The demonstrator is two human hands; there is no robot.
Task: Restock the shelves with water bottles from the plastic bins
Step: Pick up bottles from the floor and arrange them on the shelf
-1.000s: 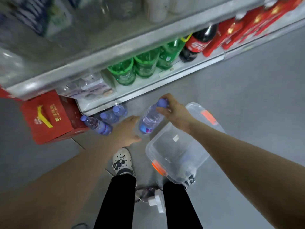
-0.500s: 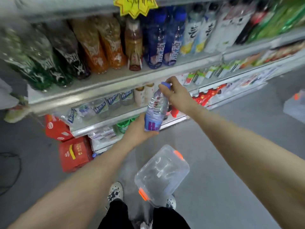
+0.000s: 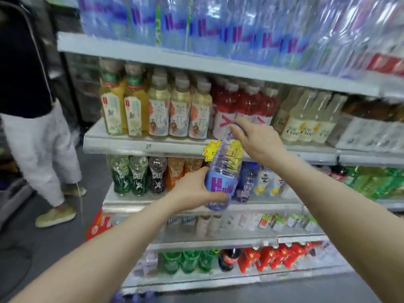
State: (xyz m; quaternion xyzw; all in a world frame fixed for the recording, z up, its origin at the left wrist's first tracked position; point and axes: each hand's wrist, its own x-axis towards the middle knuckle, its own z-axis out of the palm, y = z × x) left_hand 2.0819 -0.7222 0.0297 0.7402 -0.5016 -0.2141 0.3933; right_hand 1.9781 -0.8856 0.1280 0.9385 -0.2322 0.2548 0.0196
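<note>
- Water bottle (image 3: pixel 224 169): held in the air in front of the shelving, tilted with the cap up and to the right, well short of the top shelf (image 3: pixel 153 54) where the matching blue-and-purple water packs (image 3: pixel 218 22) sit.
- Raised from down by the floor a second ago, up past the lower shelves; clear plastic bin gone from view below.
- Left hand (image 3: pixel 194 190): wrapped around the labelled lower body of the bottle, fingers closed under its base.
- Right hand (image 3: pixel 258 142): closed on the neck and blue cap, steadying the top.
- Likely meaning: pick from the bin done, carry to the shelf under way; placing not yet done.
- Another person's legs (image 3: pixel 43 154) near the left end of the shelving, well apart from the bottle.
</note>
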